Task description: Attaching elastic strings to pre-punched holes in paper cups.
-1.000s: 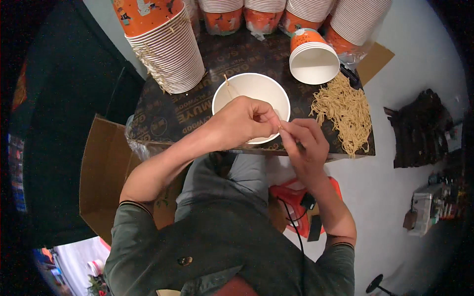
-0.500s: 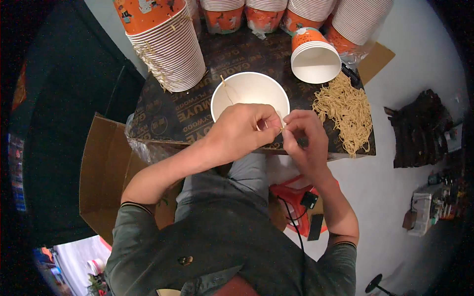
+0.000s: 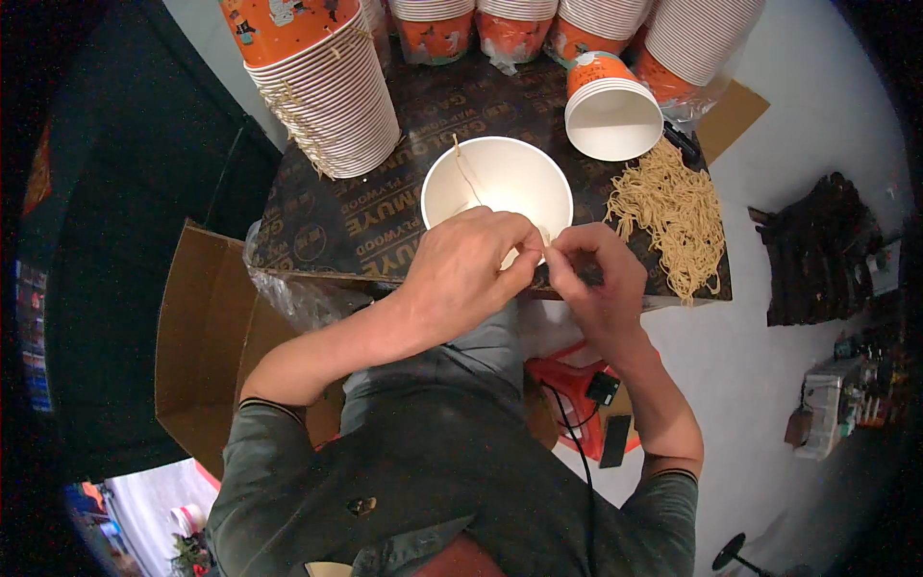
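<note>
A white paper bucket [image 3: 524,173] lies open toward me at the table's near edge. A thin tan cord [image 3: 465,173] crosses its far left rim and runs down the inside. At the near right rim my left hand [image 3: 466,255] pinches a bit of this cord between thumb and finger. My right hand [image 3: 606,284] pinches there too, its fingertips almost touching the left ones. Fingers hide most of the cord at that spot. To the right of the bucket a heap of tan cords [image 3: 673,221] is spread on the dark table [image 3: 336,221].
A tall stack of orange-and-white paper buckets [image 3: 332,106], cords hanging from their rims, stands at the left. More bucket stacks [image 3: 514,29] line the back. Another bucket [image 3: 615,120] lies on its side near the cord heap. A cardboard box [image 3: 197,337] stands below left, a red stool [image 3: 567,385] below right.
The bucket has shifted slightly right and its mouth shows more. Both hands stay close together at its near rim, fingers still pinched, the right hand a little lower.
</note>
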`<action>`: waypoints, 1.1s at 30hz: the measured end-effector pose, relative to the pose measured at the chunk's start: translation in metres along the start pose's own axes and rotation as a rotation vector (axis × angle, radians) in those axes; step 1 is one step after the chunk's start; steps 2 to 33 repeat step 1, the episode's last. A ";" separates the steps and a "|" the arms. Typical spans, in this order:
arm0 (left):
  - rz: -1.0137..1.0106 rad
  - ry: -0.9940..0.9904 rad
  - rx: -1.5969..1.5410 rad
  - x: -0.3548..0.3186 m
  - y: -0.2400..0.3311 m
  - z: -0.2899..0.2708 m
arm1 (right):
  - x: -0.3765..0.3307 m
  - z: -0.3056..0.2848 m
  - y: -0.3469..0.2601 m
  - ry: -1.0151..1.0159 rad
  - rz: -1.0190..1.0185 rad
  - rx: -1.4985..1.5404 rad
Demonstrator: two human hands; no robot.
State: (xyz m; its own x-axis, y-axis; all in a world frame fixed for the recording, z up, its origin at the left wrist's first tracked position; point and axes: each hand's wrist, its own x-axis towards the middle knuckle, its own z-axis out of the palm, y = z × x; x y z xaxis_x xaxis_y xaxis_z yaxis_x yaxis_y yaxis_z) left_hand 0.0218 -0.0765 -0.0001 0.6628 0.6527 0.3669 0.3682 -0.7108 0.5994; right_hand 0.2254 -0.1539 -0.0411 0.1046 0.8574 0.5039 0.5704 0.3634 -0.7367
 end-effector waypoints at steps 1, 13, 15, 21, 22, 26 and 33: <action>-0.002 0.001 0.003 0.000 0.000 0.001 | 0.001 -0.002 -0.003 -0.009 0.002 -0.026; -0.002 0.001 0.003 0.000 0.000 0.001 | 0.001 -0.002 -0.003 -0.009 0.002 -0.026; -0.002 0.001 0.003 0.000 0.000 0.001 | 0.001 -0.002 -0.003 -0.009 0.002 -0.026; -0.002 0.001 0.003 0.000 0.000 0.001 | 0.001 -0.002 -0.003 -0.009 0.002 -0.026; -0.002 0.001 0.003 0.000 0.000 0.001 | 0.001 -0.002 -0.003 -0.009 0.002 -0.026; -0.002 0.001 0.003 0.000 0.000 0.001 | 0.001 -0.002 -0.003 -0.009 0.002 -0.026; -0.002 0.001 0.003 0.000 0.000 0.001 | 0.001 -0.002 -0.003 -0.009 0.002 -0.026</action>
